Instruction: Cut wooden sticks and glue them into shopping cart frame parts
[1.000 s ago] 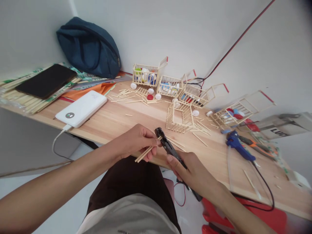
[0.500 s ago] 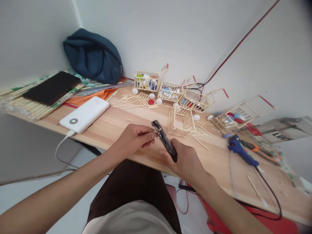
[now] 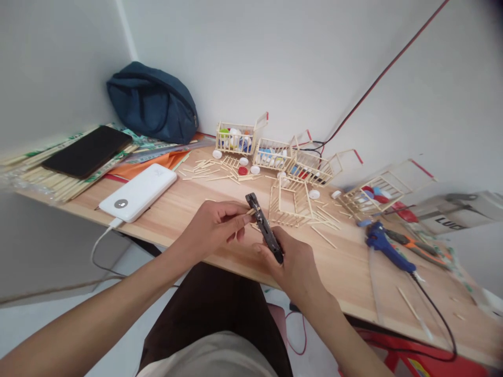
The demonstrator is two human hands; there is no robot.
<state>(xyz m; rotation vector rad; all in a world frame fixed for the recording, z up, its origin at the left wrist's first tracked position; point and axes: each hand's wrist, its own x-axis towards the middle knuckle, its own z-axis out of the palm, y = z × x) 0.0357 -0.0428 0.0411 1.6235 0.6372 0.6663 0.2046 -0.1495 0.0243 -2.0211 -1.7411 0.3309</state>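
Head-camera view: a thin pale wooden stick (image 3: pixel 250 211) is pinched between thumb and fingertips of the left hand (image 3: pixel 215 226) and fed sideways into the head of black hand cutters (image 3: pixel 264 228), whose handles are closed inside the fist of the right hand (image 3: pixel 293 262). Both hands are held just above the near edge of the light wooden bench (image 3: pixel 346 267), apparently so that the short piece is steadied right at the blades. The cutters' long axis runs away from the person, slanting up and slightly left, with the head at the far end; the stick lies roughly crosswise to it, only its tip showing beyond the fingers. Just beyond the hands an open stick-built cage frame (image 3: pixel 293 201) is seen on the bench amid loose offcuts, and farther back a row of stick carts filled with coloured bottle caps (image 3: pixel 275 152). Right of the right hand a blue glue gun (image 3: pixel 387 246) is laid down; left of the left hand a white power bank (image 3: pixel 138 191) is resting.
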